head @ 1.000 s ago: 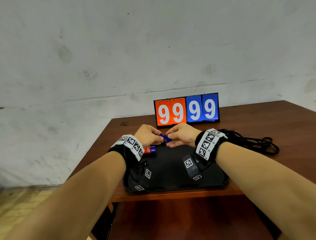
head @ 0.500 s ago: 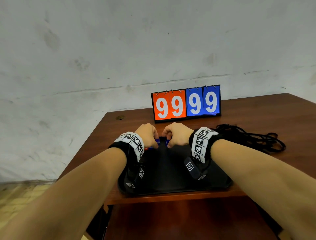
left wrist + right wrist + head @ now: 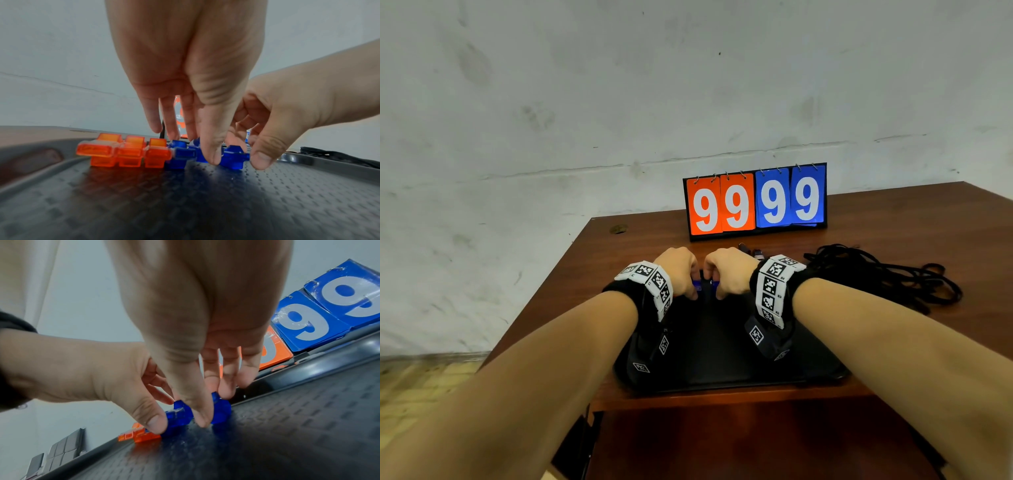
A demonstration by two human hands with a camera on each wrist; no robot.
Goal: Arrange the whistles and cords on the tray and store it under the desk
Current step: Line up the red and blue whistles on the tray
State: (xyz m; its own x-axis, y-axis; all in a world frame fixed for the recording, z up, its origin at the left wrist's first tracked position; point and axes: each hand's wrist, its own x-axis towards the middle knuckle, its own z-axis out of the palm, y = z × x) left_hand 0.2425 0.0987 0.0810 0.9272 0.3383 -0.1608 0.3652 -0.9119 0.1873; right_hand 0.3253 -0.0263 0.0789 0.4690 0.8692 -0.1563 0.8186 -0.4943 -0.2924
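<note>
Brown desk (image 3: 893,219) against a scuffed white wall (image 3: 585,85).

Left thumb tip (image 3: 213,155) pressed on the front of a blue whistle (image 3: 202,154), fingers reaching down behind it: a pinch, in centre frame of the left wrist view. Right thumb (image 3: 261,159) and curled fingers nipping the next blue whistle (image 3: 234,155), just right of it. Both hands side by side in the head view, left hand (image 3: 678,270) and right hand (image 3: 729,270), knuckles up, at frame centre.

Six whistles in one touching row along the far edge of the black tray (image 3: 722,353): three orange whistles (image 3: 123,152) left, three blue right. Tray at the desk's near edge, lower centre.

Black cords (image 3: 876,274) heaped on the desk right of the tray. Scoreboard (image 3: 755,202) reading 9999 upright behind the hands. Small dark items beside the right wrist, too small to tell.
</note>
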